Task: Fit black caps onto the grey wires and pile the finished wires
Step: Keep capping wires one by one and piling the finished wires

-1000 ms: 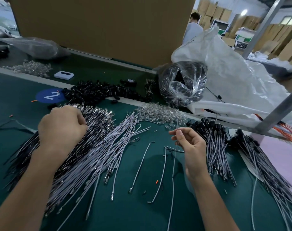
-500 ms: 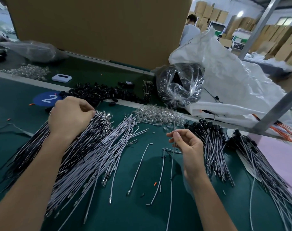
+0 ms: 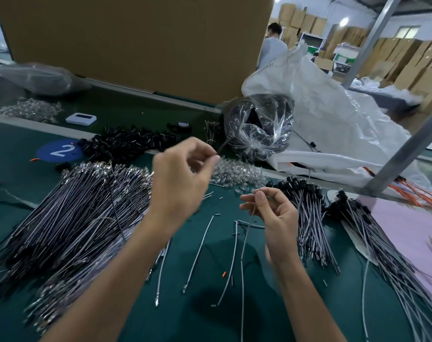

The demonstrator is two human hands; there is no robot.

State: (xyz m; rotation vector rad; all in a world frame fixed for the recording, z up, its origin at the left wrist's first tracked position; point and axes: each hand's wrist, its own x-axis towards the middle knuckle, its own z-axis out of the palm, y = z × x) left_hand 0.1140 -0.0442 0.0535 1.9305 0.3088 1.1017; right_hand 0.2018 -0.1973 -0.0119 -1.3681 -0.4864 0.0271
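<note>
Grey wire (image 3: 244, 243) hangs from the right hand (image 3: 274, 218). The grip is clamped on it, thumb and forefinger pinching its top end while the rest drops toward the bench (image 3: 210, 312). The left hand (image 3: 183, 178) hovers beside it, a little higher and apart from it. Its grip is pinched together on a thin dark strand (image 3: 222, 146) that pokes up past the fingertips; blur hides what the strand is.

Below and between the hands, a few loose wires (image 3: 200, 250) lie singly on the dark green bench top. To the left sprawls a broad heap of bare wires (image 3: 81, 218), their metal ends pointing away from the person. To the right lies a bundle of capped wires (image 3: 308, 218), black caps at the far end. Past that, a second capped pile (image 3: 387, 250) fans over a pink sheet (image 3: 417, 223).

Behind the hands sits a scatter of clear parts (image 3: 237, 172). Left of it, the black caps (image 3: 126, 144) are heaped along a pale strip crossing the bench, next to a blue disc (image 3: 59, 151) marked 2. A small white device (image 3: 81, 118) rests further back.

A clear bag (image 3: 258, 127) of dark parts leans against a crumpled white sack (image 3: 333, 114). A large cardboard box (image 3: 136, 40) stands along the far side. A slanted metal post (image 3: 407, 154) crosses the right side, with orange wires (image 3: 407, 191) near its foot. Beyond, a person (image 3: 271, 45) stands among stacked cartons (image 3: 407, 60) in a lit room.
</note>
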